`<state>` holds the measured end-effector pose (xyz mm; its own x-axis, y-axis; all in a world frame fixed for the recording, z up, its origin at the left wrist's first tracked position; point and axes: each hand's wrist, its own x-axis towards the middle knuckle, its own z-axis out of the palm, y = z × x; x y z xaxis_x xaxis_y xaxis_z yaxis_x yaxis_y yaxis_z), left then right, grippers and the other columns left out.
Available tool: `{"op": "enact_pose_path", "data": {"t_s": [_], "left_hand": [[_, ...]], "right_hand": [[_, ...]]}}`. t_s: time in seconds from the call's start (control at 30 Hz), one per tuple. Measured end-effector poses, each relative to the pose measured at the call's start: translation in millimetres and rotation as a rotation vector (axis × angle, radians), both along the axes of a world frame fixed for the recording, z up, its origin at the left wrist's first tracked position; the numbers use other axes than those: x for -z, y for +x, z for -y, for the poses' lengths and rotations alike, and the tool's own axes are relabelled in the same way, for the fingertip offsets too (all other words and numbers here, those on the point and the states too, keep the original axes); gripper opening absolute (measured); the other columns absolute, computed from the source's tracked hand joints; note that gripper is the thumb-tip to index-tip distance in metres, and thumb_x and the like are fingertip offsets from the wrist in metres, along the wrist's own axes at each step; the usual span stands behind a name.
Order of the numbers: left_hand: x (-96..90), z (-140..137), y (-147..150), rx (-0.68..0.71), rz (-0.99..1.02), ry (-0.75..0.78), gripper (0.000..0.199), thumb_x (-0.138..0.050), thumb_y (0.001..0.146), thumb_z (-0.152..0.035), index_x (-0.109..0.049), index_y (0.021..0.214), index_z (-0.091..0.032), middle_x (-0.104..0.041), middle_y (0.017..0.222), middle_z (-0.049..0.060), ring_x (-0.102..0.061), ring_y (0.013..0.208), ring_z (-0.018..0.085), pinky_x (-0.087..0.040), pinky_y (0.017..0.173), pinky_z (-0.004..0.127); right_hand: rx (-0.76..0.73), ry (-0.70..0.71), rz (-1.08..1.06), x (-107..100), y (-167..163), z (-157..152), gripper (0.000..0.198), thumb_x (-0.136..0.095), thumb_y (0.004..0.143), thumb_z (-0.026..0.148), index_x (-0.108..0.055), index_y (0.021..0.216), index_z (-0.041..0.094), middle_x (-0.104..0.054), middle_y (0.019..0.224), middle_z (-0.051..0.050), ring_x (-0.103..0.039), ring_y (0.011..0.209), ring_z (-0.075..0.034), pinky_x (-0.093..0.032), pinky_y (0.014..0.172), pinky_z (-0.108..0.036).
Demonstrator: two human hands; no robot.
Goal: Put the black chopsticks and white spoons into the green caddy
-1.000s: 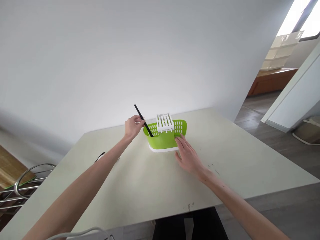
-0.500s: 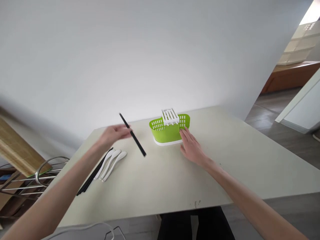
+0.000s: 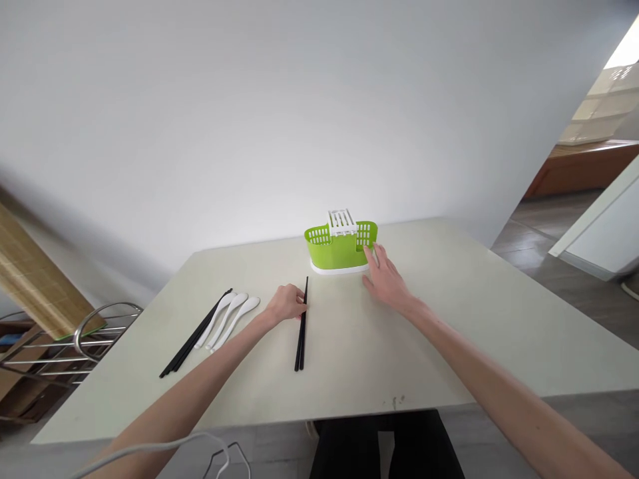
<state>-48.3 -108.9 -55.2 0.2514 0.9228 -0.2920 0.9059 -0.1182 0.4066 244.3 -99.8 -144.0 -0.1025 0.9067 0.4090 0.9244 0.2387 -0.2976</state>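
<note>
A pair of black chopsticks points away from me near the middle of the table, its upper part pinched by my left hand. My right hand has its fingers apart, the tips at the right front side of a green cutlery holder; whether they touch it I cannot tell. The holder has a white slotted top piece and a white base. To the left lie several white spoons side by side, and along them a bundle of more black chopsticks.
The pale table meets a white wall at its back. On the left stand a metal rack and a bamboo board. A white cable hangs by the front left edge.
My left hand has brought the chopsticks right and toward me, turning them from a slant to nearly straight away from me. My right hand has opened slightly at the holder.
</note>
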Motion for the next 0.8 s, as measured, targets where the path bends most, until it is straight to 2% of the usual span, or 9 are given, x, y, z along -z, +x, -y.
{"op": "enact_pose_path", "data": {"t_s": [0.1,0.2,0.33,0.47,0.57,0.67,0.73,0.8], "left_hand": [[8.1,-3.1,10.7,0.025,-0.065,0.051,0.012,-0.066,0.071,-0.013,-0.073,0.077,-0.021,-0.075,0.064,0.002,-0.076,0.069,0.023,-0.056,0.067,0.028],[14.6,-1.6,18.3,0.049,-0.156,0.105,0.009,-0.068,0.070,-0.015,-0.071,0.077,-0.020,-0.072,0.064,0.006,-0.074,0.070,0.026,-0.052,0.063,0.031],[17.9,8.5,27.8,0.076,-0.251,0.182,0.014,-0.070,0.074,-0.018,-0.072,0.087,-0.019,-0.075,0.088,0.014,-0.075,0.088,0.032,-0.052,0.071,0.036],[1.2,22.4,15.4,0.050,-0.288,0.269,0.028,-0.066,0.088,-0.036,-0.073,0.108,-0.019,-0.075,0.111,0.018,-0.071,0.106,0.037,-0.052,0.086,0.044],[-23.2,28.0,-32.2,-0.070,-0.265,0.377,0.039,-0.052,0.099,-0.044,-0.068,0.127,-0.023,-0.078,0.109,0.013,-0.071,0.107,0.035,-0.052,0.088,0.044],[-38.8,32.8,-109.9,-0.286,-0.295,0.449,0.036,-0.048,0.098,-0.046,-0.070,0.119,-0.027,-0.079,0.109,0.009,-0.072,0.101,0.033,-0.052,0.085,0.041],[-37.8,39.4,-165.1,-0.356,-0.342,0.426,0.038,-0.050,0.094,-0.046,-0.069,0.120,-0.025,-0.078,0.113,0.011,-0.071,0.102,0.034,-0.052,0.085,0.042],[-28.8,49.2,-211.6,-0.388,-0.378,0.385,0.042,-0.052,0.090,-0.047,-0.069,0.119,-0.022,-0.076,0.116,0.014,-0.071,0.103,0.035,-0.053,0.085,0.043]], "right_hand": [[0.008,-0.001,-0.057,6.9,14.0,33.6,0.073,-0.041,0.103,0.029,-0.012,0.170,0.020,-0.019,0.176,-0.017,-0.014,0.163,-0.034,-0.037,0.122,-0.056],[0.040,-0.027,-0.082,17.5,32.7,68.6,0.071,-0.039,0.105,0.033,-0.012,0.170,0.025,-0.020,0.176,-0.014,-0.015,0.163,-0.032,-0.040,0.122,-0.055],[0.127,-0.069,-0.169,32.5,55.4,108.3,0.067,-0.039,0.106,0.043,-0.022,0.169,0.026,-0.030,0.172,-0.014,-0.038,0.155,-0.033,-0.046,0.118,-0.052],[0.193,-0.119,-0.213,45.2,71.2,144.0,0.062,-0.038,0.107,0.049,-0.035,0.163,0.025,-0.039,0.167,-0.014,-0.048,0.148,-0.034,-0.051,0.113,-0.052],[0.222,-0.161,-0.225,50.4,81.0,167.1,0.059,-0.039,0.106,0.055,-0.042,0.157,0.025,-0.045,0.165,-0.012,-0.055,0.142,-0.033,-0.057,0.104,-0.047],[0.248,-0.190,-0.233,52.4,86.5,180.8,0.056,-0.040,0.105,0.059,-0.050,0.150,0.029,-0.050,0.162,-0.009,-0.063,0.133,-0.032,-0.062,0.093,-0.042],[0.271,-0.188,-0.230,53.0,87.0,183.9,0.054,-0.040,0.104,0.061,-0.053,0.147,0.030,-0.052,0.160,-0.007,-0.063,0.132,-0.032,-0.062,0.093,-0.044],[0.277,-0.188,-0.223,53.6,85.9,183.8,0.055,-0.041,0.103,0.062,-0.055,0.145,0.030,-0.054,0.159,-0.006,-0.061,0.134,-0.034,-0.062,0.095,-0.047]]}}
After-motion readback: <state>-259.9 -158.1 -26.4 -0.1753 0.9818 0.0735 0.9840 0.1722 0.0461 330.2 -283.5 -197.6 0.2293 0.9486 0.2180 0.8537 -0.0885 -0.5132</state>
